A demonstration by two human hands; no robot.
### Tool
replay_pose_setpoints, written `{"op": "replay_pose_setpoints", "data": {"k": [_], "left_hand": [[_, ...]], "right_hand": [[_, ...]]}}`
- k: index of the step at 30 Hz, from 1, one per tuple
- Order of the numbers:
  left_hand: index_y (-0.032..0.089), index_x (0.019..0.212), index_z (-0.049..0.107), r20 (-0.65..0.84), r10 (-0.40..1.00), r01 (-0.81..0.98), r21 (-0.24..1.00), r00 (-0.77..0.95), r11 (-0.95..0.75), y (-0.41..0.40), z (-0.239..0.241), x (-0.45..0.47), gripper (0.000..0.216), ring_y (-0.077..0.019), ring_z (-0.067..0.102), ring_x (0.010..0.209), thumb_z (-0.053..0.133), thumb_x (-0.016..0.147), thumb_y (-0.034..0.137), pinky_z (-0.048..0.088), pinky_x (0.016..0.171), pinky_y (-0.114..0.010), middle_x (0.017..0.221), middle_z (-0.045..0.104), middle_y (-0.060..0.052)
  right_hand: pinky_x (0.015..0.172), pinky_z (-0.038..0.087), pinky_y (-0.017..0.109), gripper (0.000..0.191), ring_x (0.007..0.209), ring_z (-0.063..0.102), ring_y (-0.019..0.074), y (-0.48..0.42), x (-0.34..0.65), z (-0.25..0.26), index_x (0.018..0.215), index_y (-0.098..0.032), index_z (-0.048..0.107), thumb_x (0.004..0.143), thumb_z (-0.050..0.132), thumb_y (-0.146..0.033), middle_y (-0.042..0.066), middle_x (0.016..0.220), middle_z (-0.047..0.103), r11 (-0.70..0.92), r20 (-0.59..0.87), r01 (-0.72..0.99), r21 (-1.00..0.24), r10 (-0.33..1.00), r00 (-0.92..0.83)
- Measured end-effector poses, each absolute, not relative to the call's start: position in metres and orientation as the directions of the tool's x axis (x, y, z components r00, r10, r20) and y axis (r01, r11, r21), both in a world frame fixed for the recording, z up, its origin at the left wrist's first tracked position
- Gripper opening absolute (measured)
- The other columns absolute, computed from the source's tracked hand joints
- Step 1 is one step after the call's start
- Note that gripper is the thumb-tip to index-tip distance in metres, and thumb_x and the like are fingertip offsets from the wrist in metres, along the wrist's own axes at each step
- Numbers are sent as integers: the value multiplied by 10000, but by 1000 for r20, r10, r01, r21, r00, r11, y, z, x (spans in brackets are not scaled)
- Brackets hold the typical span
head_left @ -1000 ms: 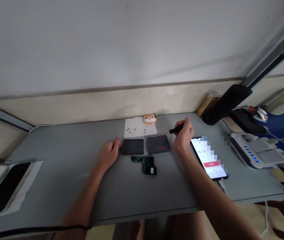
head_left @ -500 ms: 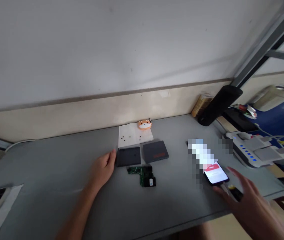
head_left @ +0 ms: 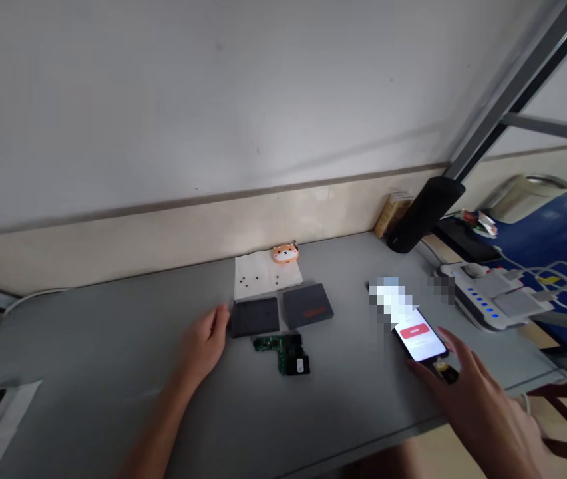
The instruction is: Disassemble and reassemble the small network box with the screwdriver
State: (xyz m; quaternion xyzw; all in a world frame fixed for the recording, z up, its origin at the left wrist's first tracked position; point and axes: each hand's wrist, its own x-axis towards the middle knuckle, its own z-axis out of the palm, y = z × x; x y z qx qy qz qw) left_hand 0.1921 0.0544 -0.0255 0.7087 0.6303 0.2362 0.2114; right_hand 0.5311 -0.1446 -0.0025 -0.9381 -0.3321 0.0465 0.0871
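Your right hand (head_left: pixel 483 399) spreads thumb and fingers about the near end of one phone (head_left: pixel 422 342); one dark handle (head_left: pixel 446 372) shows between them, though I cannot tell whether you grasp it. Your left hand (head_left: pixel 205 342) is loosely clenched, nothing showing in it, just beside the left shell (head_left: pixel 256 316). The right shell (head_left: pixel 307 306) lies next to that, making two, with one green board (head_left: pixel 284 347) on their near side. On their far side, one paper (head_left: pixel 254 265) bears six tiny dark bits, likely screws (head_left: pixel 257 278), and one orange pouch (head_left: pixel 285 253). The disassembly looks done; no parts are joined.
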Motion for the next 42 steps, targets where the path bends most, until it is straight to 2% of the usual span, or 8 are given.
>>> {"op": "replay_pose_setpoints", "data": {"k": [11, 17, 21, 23, 25, 28, 34, 42], "left_hand": [[241, 644, 518, 114, 983, 789, 586, 142, -182, 53, -28, 191, 400, -252, 674, 657, 355, 928, 471, 483, 616, -319, 677, 711, -83], [243, 635, 533, 136, 976, 819, 532, 168, -215, 53, -29, 191, 441, -254, 676, 669, 339, 946, 488, 489, 641, -329, 670, 710, -81], [240, 685, 597, 164, 958, 812, 508, 234, -286, 52, -26, 195, 445, -256, 680, 703, 339, 935, 502, 489, 668, -326, 706, 717, -75], [235, 667, 587, 165, 953, 811, 500, 255, -304, 51, -24, 196, 452, -249, 663, 673, 335, 934, 498, 474, 656, -323, 683, 701, -75], [232, 610, 533, 164, 951, 815, 490, 262, -309, 51, -23, 198, 459, -233, 627, 617, 330, 934, 487, 450, 631, -318, 633, 672, -72], [231, 557, 449, 168, 951, 818, 485, 259, -309, 50, -23, 199, 460, -212, 580, 567, 326, 931, 470, 423, 615, -312, 574, 627, -63], [234, 580, 476, 148, 963, 834, 482, 226, -269, 49, -22, 200, 423, -222, 602, 618, 338, 918, 448, 425, 644, -326, 621, 665, -66], [235, 596, 465, 142, 956, 812, 503, 258, -294, 50, -22, 198, 449, -220, 606, 625, 291, 940, 465, 444, 678, -348, 626, 661, -60]], "right_hand": [[698, 571, 600, 714, 905, 741, 433, -103, 555, 8, 1419, -223, 565, 916, 380, -695, 234, 1356, 654, -677, -24, 717, -164, 730, 683], [582, 564, 497, 648, 785, 751, 365, -108, 549, 9, 1388, -264, 584, 945, 363, -682, 189, 1398, 638, -637, 65, 761, -122, 760, 647], [460, 484, 334, 410, 629, 739, 261, -87, 512, 24, 1189, -304, 699, 971, 460, -556, 84, 1143, 771, -343, 136, 932, -115, 924, 357], [455, 450, 276, 330, 663, 751, 207, -68, 489, 29, 1168, -300, 712, 1002, 472, -452, 63, 1203, 757, -71, 201, 990, -125, 975, 96], [453, 431, 273, 326, 584, 719, 159, -47, 472, 29, 1159, -265, 718, 1017, 468, -417, 87, 1299, 719, 38, 223, 994, -102, 975, -14], [523, 482, 301, 357, 645, 739, 181, -18, 461, 27, 1269, -257, 671, 1001, 519, -438, 118, 1454, 622, 112, 105, 989, -98, 989, -101], [649, 502, 342, 335, 865, 752, 253, 24, 467, 33, 1253, -237, 678, 1000, 549, -416, 93, 1328, 685, 370, 7, 910, -189, 927, -375], [762, 522, 383, 470, 912, 736, 272, 35, 471, 38, 1206, -250, 705, 862, 718, -570, 84, 1237, 716, 347, 13, 879, -326, 932, -362]]}}
